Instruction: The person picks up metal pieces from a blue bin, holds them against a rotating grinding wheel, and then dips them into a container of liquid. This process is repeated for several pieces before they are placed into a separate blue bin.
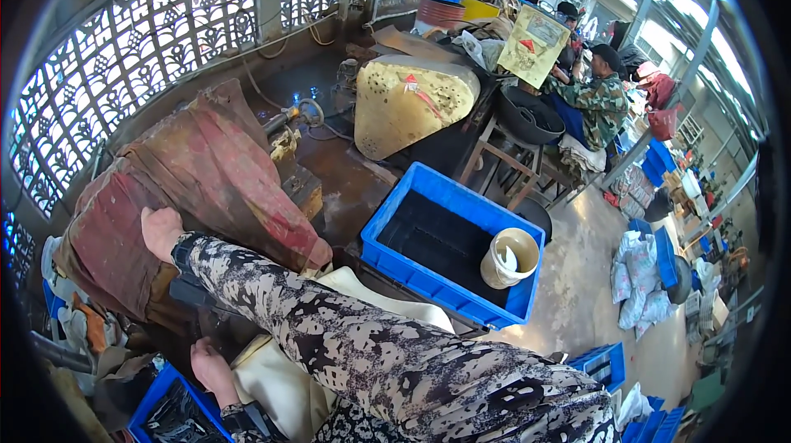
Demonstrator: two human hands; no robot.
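Cloth, handling: we judge it soft and floppy, with some weight from its spread, and little risk of breaking; the grimy patches may feel stiff or greasy.
Cloth, hold: we would take a bunched fold or a free edge, since a flat stretch gives the fingers little to pinch.
Cloth, look: the cloth (210, 167) is faded red, blotched with brown, creased, and frayed-looking along its lower side.
Cloth, place: we see it on our left, draped over something bulky that it hides, near the lattice wall (148, 39).
Right hand: our right hand (162, 234) lies against the cloth with its fingers curled; we cannot tell whether they pinch it.
Left hand: our left hand (213, 370) is lower, beside the pale sheet (276, 389), fingers bent; we cannot tell if they hold anything.
Pale sheet: smooth and curved; we take it to be bendy but springy, best held by its edge.
Crate: to our right, the blue crate (474, 199) has a white bucket (501, 268) inside.
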